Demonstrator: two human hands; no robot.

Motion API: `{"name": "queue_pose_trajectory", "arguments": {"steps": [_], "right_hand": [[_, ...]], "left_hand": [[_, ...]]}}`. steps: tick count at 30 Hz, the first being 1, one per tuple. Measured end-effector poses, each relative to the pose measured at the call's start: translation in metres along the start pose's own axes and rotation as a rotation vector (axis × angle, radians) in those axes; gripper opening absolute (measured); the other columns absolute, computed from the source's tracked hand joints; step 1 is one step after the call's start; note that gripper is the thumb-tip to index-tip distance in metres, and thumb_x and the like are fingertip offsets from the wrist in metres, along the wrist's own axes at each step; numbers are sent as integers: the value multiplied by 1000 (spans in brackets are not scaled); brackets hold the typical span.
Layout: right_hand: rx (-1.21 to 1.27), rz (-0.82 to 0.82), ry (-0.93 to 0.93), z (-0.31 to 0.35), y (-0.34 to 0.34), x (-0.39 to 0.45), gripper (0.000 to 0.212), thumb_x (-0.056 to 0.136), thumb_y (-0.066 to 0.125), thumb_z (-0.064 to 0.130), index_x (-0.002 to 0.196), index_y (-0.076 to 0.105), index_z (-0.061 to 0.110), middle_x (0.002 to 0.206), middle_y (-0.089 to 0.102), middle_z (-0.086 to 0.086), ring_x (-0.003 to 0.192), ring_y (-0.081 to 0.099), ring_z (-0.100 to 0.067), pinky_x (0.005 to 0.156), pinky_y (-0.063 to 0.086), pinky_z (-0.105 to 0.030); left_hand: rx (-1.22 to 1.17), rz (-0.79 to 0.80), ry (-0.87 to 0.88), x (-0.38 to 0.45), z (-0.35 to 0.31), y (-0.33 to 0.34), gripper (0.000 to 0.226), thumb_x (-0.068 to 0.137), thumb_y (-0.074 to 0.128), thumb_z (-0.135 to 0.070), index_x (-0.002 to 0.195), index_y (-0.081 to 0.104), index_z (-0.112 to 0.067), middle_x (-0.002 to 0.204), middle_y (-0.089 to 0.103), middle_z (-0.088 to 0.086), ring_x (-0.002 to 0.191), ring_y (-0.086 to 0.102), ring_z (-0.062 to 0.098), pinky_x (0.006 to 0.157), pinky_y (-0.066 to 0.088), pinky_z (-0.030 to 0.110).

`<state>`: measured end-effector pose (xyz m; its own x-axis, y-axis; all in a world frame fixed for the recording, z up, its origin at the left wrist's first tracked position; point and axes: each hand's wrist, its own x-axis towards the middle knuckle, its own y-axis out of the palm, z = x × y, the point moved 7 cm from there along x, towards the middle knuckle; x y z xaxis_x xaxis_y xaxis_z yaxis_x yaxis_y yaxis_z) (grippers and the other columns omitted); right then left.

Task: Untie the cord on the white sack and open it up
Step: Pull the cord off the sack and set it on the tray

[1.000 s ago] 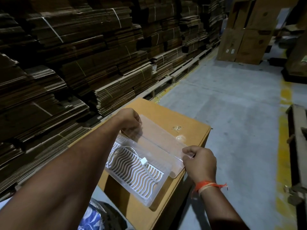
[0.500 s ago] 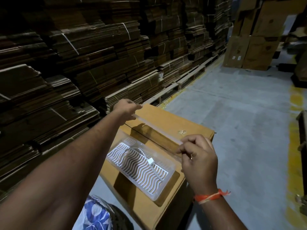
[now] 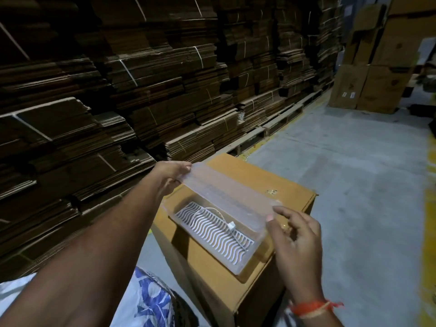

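Note:
The white sack (image 3: 151, 300) with a blue print shows only partly at the bottom left, under my left forearm; I see no cord on it. Both hands are away from it, over a cardboard box (image 3: 292, 194). My left hand (image 3: 172, 173) grips the far left corner of a clear plastic lid (image 3: 226, 197). My right hand (image 3: 297, 237) pinches the lid's near right corner with thumb and index finger, the other fingers spread. The lid hangs tilted over a clear tray (image 3: 238, 270) that holds a white wavy grid (image 3: 212, 230).
Tall stacks of flattened cardboard (image 3: 141, 90) on pallets line the left side. Large cartons (image 3: 377, 67) stand at the far right. Grey concrete floor (image 3: 342, 161) with a yellow line (image 3: 430, 208) runs to the right of the box.
The lid has come back down from the lifted, edge-on position and now lies tilted over the tray's far side. My right hand has loosened, its fingers spreading.

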<state>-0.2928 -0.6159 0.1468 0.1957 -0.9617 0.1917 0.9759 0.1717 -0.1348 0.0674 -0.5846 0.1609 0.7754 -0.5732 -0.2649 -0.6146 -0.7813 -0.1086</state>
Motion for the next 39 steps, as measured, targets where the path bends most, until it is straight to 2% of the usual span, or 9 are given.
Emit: {"name": "queue_pose_trajectory", "arguments": {"steps": [4,8,12,16,20,24,28,33,39], "right_hand": [[191,97,237,-18,14,-6,34,89,77,11,121,72,22,122,69,-6,96,70,-9,56,52,-7],[23,105,242,-20,25,-17,42,86,80,9,125,71,23,125,68,-3,95,69,-10,52,51,-6],[-263,94,117,-16,31,-26,44,86,80,24,129,69,29,133,61,-1,104,71,-17,78,60,-22],[-289,96,174,-19,36,-29,42,89,77,30,129,69,23,145,42,2,125,59,-19,90,35,-18],[-283,100,248,-25,36,-30,41,93,73,31,132,67,22,148,41,0,136,46,-18,64,15,-7],[-460,160,106,-23,42,-25,43,90,76,30,130,69,20,146,43,-1,132,51,-23,93,51,-28],[-472,148,70,-19,46,-23,42,88,78,26,128,70,17,142,45,-3,133,50,-24,103,54,-36],[-386,113,78,-20,41,-25,41,87,79,22,127,71,16,139,50,-2,128,54,-22,99,58,-36],[227,16,417,-50,34,-16,15,93,72,16,106,77,22,120,68,-3,93,62,-10,60,40,-7]], "left_hand": [[-90,61,0,-23,14,-13,27,100,63,3,126,71,0,104,73,12,95,73,24,101,60,41],[135,-18,172,-28,22,-35,25,99,69,-7,123,76,-11,118,75,10,99,71,20,97,61,45],[517,-71,347,-32,25,-44,27,98,73,-24,124,76,-32,140,69,2,127,64,24,105,56,44],[774,-89,406,-31,29,-43,31,98,69,-39,128,74,-34,135,74,1,129,66,22,102,55,36],[911,-102,417,-29,35,-45,37,95,64,-51,128,72,-37,136,74,-4,128,66,22,104,57,44],[921,-127,429,-26,39,-50,39,94,64,-51,129,72,-35,141,71,-3,129,66,23,106,56,44],[977,-169,459,-27,45,-51,37,97,66,-47,131,71,-34,131,76,1,119,71,23,95,61,40],[921,-177,442,-23,48,-48,36,98,67,-40,132,71,-29,126,78,3,115,72,23,94,60,37],[681,-104,345,0,41,-43,27,101,68,-29,126,76,-27,118,76,5,115,69,24,97,58,39]]}}
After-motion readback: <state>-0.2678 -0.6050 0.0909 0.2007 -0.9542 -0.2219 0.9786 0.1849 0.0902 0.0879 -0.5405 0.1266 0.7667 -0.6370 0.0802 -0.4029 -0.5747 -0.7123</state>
